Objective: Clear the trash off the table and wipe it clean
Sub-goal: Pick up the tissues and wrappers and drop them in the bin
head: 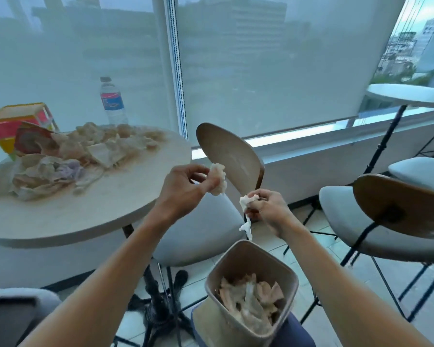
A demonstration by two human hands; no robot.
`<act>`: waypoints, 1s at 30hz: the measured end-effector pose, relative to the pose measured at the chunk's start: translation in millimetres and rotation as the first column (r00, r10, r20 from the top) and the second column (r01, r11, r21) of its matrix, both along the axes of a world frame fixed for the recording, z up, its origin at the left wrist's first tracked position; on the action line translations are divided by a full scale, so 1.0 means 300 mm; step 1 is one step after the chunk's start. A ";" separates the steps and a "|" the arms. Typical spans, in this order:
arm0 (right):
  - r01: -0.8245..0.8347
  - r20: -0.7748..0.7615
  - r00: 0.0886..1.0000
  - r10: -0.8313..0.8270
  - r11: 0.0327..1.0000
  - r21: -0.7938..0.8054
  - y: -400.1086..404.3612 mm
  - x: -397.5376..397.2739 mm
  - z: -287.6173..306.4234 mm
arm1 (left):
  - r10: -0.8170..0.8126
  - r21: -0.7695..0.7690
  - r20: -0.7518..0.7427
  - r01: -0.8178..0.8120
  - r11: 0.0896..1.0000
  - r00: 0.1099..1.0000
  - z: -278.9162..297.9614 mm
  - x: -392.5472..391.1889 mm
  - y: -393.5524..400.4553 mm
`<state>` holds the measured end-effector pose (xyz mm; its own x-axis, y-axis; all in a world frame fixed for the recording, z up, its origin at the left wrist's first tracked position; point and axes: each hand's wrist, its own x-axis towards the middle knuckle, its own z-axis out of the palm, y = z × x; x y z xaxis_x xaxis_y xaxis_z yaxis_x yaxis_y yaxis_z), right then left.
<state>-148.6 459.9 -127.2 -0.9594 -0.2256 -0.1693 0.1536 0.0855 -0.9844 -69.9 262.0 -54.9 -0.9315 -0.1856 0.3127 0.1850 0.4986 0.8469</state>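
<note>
Crumpled paper trash fills beige square bin (252, 294) nearest camera. Right hand (268, 209) above bin grips white tissue wad (247, 200); left hand (186, 186) pinches second crumpled tissue (218, 179). Round beige table (90, 211) beyond carries more crumpled paper (85, 156), clear water bottle (112, 101).

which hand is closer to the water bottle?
Left. The left hand, holding a tissue wad, is just off the table edge, below-right of the water bottle. The right hand is farther right, above the bin.
</note>
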 end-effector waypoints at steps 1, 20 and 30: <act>0.005 0.016 1.000 -0.006 0.999 0.039 0.024 0.004 -0.051 | 0.000 -0.006 0.021 0.001 1.000 1.000 -0.026 0.007 0.029; -0.118 0.045 0.993 0.111 0.961 0.250 0.109 0.034 -0.158 | 0.127 -0.138 0.427 -0.074 0.988 0.895 -0.426 0.108 0.265; -0.271 -0.137 0.943 0.302 0.941 0.204 -0.150 -0.027 0.085 | 0.154 -0.170 0.164 -0.126 0.977 0.974 -0.118 0.055 0.072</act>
